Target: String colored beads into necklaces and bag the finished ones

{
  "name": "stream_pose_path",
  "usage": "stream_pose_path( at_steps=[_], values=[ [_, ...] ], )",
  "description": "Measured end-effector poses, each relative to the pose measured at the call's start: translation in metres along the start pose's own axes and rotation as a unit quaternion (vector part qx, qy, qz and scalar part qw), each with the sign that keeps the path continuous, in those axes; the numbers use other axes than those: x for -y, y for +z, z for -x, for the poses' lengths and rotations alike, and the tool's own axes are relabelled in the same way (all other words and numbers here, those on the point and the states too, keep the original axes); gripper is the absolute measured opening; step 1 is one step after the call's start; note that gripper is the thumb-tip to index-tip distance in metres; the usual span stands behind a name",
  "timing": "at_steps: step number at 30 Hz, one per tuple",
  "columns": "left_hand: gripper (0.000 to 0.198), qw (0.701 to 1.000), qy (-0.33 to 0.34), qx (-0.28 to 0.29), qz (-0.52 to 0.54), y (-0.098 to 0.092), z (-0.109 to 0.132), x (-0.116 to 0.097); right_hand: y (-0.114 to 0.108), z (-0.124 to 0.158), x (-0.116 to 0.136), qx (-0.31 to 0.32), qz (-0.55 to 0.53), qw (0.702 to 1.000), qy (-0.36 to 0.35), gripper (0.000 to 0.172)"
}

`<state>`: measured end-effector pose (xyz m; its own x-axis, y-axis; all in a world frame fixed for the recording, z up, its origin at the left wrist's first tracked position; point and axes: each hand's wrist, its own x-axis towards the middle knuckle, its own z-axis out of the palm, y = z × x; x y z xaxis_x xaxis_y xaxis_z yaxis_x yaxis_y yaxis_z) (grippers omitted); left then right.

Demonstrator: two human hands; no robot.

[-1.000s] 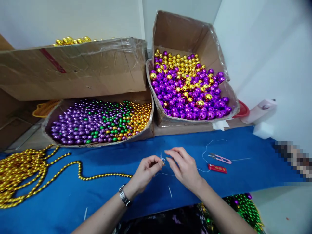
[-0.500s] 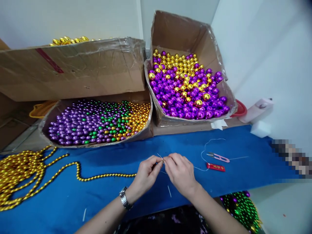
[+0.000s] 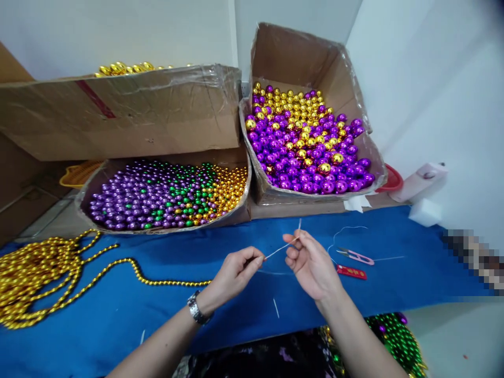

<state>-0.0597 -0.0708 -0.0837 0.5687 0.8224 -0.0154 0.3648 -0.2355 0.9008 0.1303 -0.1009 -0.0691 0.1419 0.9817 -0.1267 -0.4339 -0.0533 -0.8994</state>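
Note:
A short length of white string is stretched between my two hands over the blue cloth. My left hand, with a metal watch at the wrist, pinches its near end between thumb and fingertips. My right hand pinches the other end, and a pale tip sticks up above those fingers. A strand of gold beads runs from a heap at the left up to my left wrist. Just right of my right hand lie pink-handled thread snips and a red tag beside a thin thread.
Behind my hands stand a carton of purple, green and gold beads and a taller carton of purple and gold balls. A white block sits at the right. Green bead strands hang below the table edge.
My hands were together at one point; now they are apart. The right hand has moved right and turned palm inward, drawing the white string out between them.

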Motion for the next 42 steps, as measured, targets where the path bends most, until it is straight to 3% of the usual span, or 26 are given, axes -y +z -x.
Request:
stream_pose_path(
  at_steps=[2,4,6,9,11,14,15,17,19,22,27,30,34,42],
  values=[
    [0.028,0.998,0.009,0.026,-0.062,-0.011,0.005,0.004,-0.001,0.001,0.008,-0.002,-0.035,0.999,-0.019,0.016],
    [0.029,0.994,0.003,0.057,-0.093,-0.017,0.010,0.011,0.001,0.004,0.013,-0.008,0.010,0.995,-0.101,0.013],
    [0.032,0.994,-0.024,0.074,-0.075,-0.019,0.015,0.016,0.005,0.007,0.011,-0.003,0.127,0.973,-0.195,0.015],
    [0.033,0.996,-0.059,0.070,-0.019,-0.017,0.017,0.017,0.014,0.013,-0.005,0.073,0.309,0.914,-0.254,0.017],
    [0.029,0.996,-0.047,0.070,0.015,-0.015,0.016,0.012,0.019,0.015,-0.020,0.136,0.461,0.828,-0.290,0.027],
    [0.022,0.994,-0.039,0.083,0.053,-0.018,0.016,0.005,0.019,0.012,-0.035,0.145,0.666,0.647,-0.343,0.031],
    [0.022,0.994,-0.044,0.085,0.054,-0.020,0.017,0.004,0.018,0.010,-0.037,0.132,0.698,0.612,-0.348,0.028],
    [0.025,0.994,-0.055,0.086,0.032,-0.028,0.021,0.005,0.013,0.007,-0.036,0.109,0.730,0.576,-0.351,0.018],
    [0.028,0.995,-0.053,0.085,-0.008,-0.040,0.031,0.009,0.007,0.006,-0.033,0.093,0.743,0.566,-0.345,0.012],
    [0.029,0.991,-0.061,0.098,-0.073,-0.067,0.057,0.021,-0.008,0.013,-0.031,0.087,0.746,0.575,-0.325,0.014],
    [0.021,0.962,-0.178,0.116,-0.172,-0.123,0.128,0.053,-0.035,0.038,-0.038,0.093,0.744,0.604,-0.269,0.014],
    [0.020,0.955,-0.210,0.099,-0.183,-0.145,0.170,0.078,-0.043,0.053,-0.047,0.104,0.748,0.616,-0.223,0.013],
    [0.019,0.955,-0.218,0.078,-0.187,-0.145,0.195,0.098,-0.044,0.063,-0.061,0.116,0.757,0.612,-0.197,0.013],
    [0.016,0.956,-0.183,0.039,-0.225,-0.131,0.188,0.108,-0.045,0.064,-0.072,0.106,0.786,0.579,-0.188,0.013]
  ],
)
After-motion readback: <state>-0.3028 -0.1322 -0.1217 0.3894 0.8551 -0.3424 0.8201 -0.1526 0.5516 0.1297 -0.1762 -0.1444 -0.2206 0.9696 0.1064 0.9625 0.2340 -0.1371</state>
